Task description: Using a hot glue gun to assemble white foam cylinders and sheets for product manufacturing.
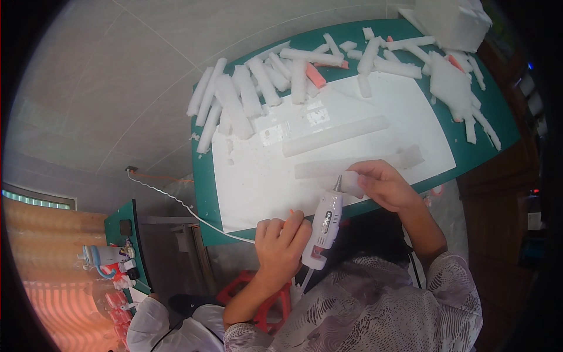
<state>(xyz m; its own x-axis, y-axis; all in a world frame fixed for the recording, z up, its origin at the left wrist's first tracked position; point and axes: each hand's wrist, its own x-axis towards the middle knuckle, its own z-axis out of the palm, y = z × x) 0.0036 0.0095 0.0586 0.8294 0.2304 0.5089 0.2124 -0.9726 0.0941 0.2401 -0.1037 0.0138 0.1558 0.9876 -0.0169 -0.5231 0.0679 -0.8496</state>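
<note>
My left hand (282, 243) is closed round the handle side of a white hot glue gun (326, 223), which points away from me with its metal nozzle up. A clear glue stick seems to stick out of its rear. My right hand (387, 186) pinches a small white foam piece (350, 184) close by the nozzle tip; whether they touch I cannot tell. Just beyond lies a long foam strip (331, 167) on a white sheet (246, 199), with a second foam strip (337, 135) farther off. A bit of orange (291, 212) shows at my left fingers.
Loose foam strips (240, 97) and pink pieces (315, 75) line the far edge of the green table (202, 217). A foam block (454, 26) stands far right. The white cord (193, 211) runs left to a wall socket. Another person's white sleeve (149, 325) and a red stool (272, 311) are lower left.
</note>
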